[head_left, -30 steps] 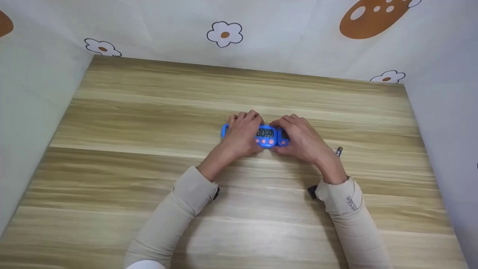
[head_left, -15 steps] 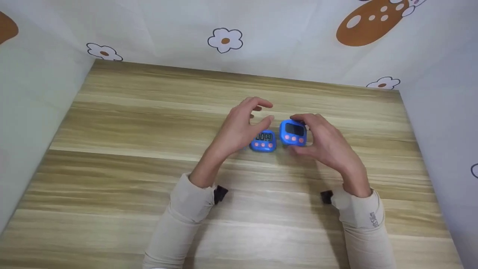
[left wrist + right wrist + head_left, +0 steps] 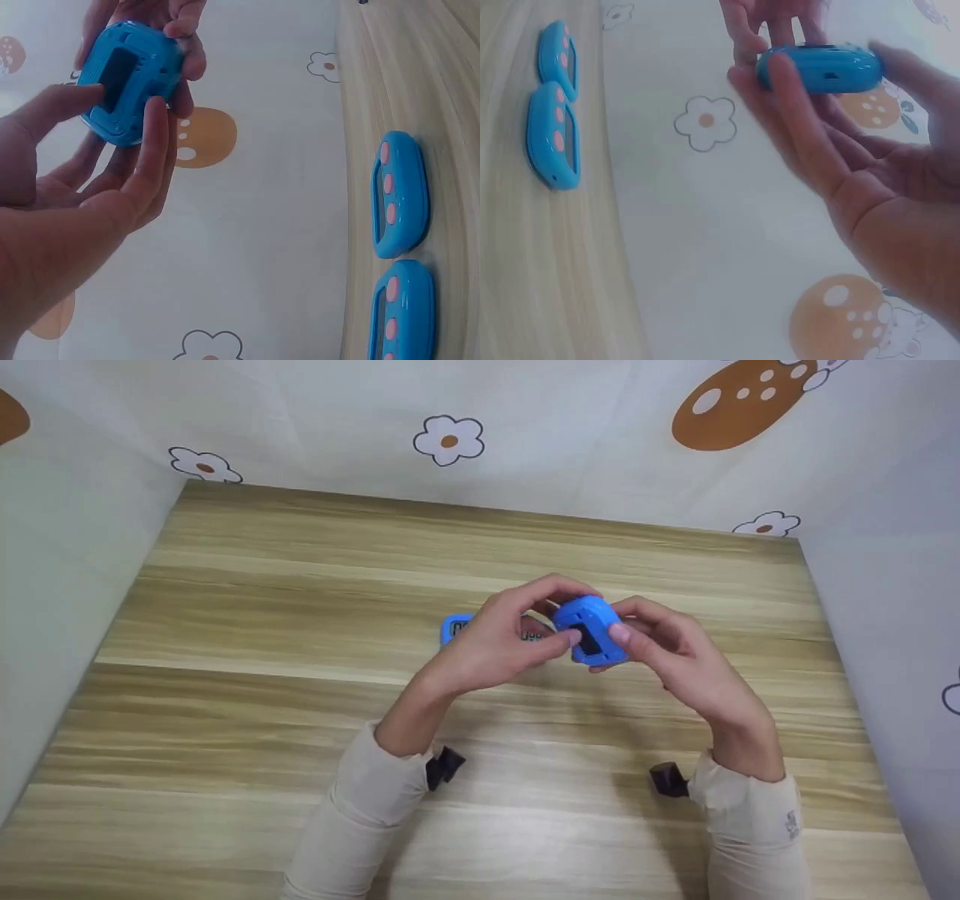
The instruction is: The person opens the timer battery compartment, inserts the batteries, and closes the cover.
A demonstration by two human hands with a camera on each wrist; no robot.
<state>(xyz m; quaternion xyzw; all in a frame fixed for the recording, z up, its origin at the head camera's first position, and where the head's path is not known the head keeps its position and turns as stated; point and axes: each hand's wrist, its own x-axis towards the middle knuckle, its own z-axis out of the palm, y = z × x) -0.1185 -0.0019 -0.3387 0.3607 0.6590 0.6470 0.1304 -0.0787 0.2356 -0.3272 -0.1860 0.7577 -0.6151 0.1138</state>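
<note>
Both hands hold a blue digital timer (image 3: pixel 596 611) above the table, its back with a dark rectangular panel turned toward the head camera. My left hand (image 3: pixel 484 641) grips it from the left, thumb touching the dark panel and fingers around the far edge. From the right, my right hand (image 3: pixel 697 667) pinches the casing, thumb on the back and fingers behind. In the right wrist view the timer (image 3: pixel 825 71) shows edge-on. Two more blue timers with pink buttons, a nearer one (image 3: pixel 551 139) and a farther one (image 3: pixel 553 56), lie on the table, partly hidden by my left hand in the head view.
The wood-grain table (image 3: pixel 262 720) stretches around the hands. A pale cloth wall (image 3: pixel 337 427) with flower prints stands along its back edge, and more pale cloth closes both sides. Black wrist devices (image 3: pixel 667 778) stick out from the sleeves.
My right hand has raised one timer off the table and turned it from screen side to back. My left hand has left the timers on the table and taken hold of the raised one.
</note>
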